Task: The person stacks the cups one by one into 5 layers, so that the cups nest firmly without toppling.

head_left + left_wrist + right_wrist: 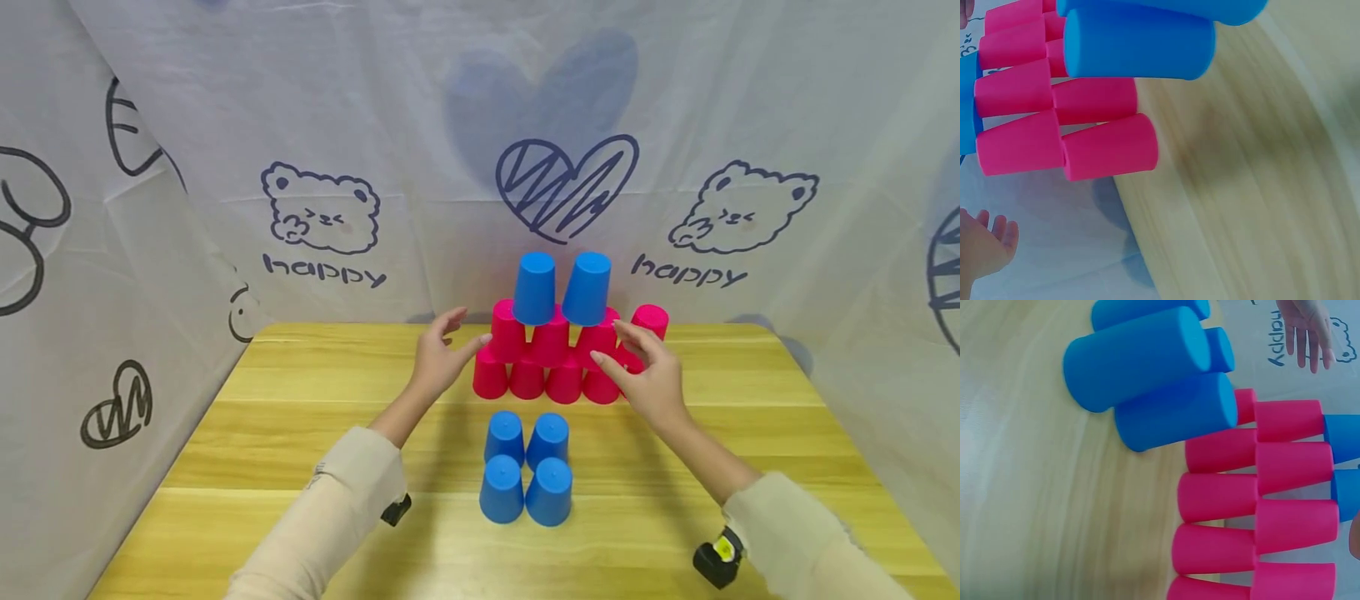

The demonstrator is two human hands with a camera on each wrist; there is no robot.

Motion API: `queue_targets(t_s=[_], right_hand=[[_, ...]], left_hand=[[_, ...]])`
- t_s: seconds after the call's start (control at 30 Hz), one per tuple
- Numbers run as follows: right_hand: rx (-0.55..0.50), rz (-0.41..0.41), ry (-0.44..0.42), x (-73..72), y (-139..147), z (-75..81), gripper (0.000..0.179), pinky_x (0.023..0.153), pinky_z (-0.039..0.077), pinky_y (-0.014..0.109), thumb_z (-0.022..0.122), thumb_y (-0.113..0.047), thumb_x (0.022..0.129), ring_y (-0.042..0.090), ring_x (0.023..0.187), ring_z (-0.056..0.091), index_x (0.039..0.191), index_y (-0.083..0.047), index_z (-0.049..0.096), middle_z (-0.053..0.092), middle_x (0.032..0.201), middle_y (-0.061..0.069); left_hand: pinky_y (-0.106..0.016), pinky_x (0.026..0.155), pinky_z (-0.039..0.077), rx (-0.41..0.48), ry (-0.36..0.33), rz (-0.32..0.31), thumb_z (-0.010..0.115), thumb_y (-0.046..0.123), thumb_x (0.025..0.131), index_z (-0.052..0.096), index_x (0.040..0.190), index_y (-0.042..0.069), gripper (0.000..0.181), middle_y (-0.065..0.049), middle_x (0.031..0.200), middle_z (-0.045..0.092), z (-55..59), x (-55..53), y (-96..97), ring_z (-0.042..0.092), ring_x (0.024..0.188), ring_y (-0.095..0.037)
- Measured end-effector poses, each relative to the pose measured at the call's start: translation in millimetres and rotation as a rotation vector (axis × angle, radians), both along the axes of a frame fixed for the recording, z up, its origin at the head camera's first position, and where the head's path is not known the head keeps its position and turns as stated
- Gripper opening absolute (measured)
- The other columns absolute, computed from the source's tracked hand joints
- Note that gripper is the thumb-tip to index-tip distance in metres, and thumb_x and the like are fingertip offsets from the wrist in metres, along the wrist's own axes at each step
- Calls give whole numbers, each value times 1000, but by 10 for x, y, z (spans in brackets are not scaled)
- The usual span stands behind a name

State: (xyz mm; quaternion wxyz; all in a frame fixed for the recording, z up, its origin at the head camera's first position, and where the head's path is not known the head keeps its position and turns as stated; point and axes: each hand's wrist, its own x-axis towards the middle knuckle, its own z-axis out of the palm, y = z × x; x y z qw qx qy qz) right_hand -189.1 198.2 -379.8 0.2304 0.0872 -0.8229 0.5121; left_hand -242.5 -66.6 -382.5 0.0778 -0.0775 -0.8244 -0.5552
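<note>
Several pink cups stand upside down in two tiers, with a lower row [527,380] and an upper row [551,340]. On top sit two upside-down blue cups, a left one [535,288] and a right one [587,288], slightly apart. My left hand [441,357] is held beside the stack's left end, thumb and fingers spread, holding nothing. At the right side my right hand [651,379], also spread and without a cup, overlaps the pink cups in the head view. The left wrist view shows my left hand [988,245] apart from the cups.
Several more upside-down blue cups [502,490] stand grouped on the wooden table [300,467], nearer me than the stack. A pink cup [650,320] shows at the right end, partly behind my right hand. Behind the table hangs a white printed cloth [442,233].
</note>
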Motion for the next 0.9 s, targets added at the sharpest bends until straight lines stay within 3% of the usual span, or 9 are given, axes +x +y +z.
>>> queue_targets(t_s=[0.6, 0.9], right_hand=[[10, 108, -185, 178, -50, -311, 53, 85, 38, 1, 70, -15, 82, 35, 116, 53, 129, 1, 50, 55, 127, 20], [-6, 165, -199, 239, -91, -457, 50, 85, 43, 5, 71, -10, 81, 31, 108, 57, 126, 1, 52, 58, 123, 19]], left_hand=[[-46, 99, 44, -47, -103, -70, 71, 24, 82, 49, 131, 7, 56, -11, 132, 53, -320, 246, -99, 51, 119, -30], [-51, 97, 44, -50, -137, -135, 71, 27, 81, 50, 130, 8, 56, -13, 130, 54, -406, 359, -69, 52, 117, -33]])
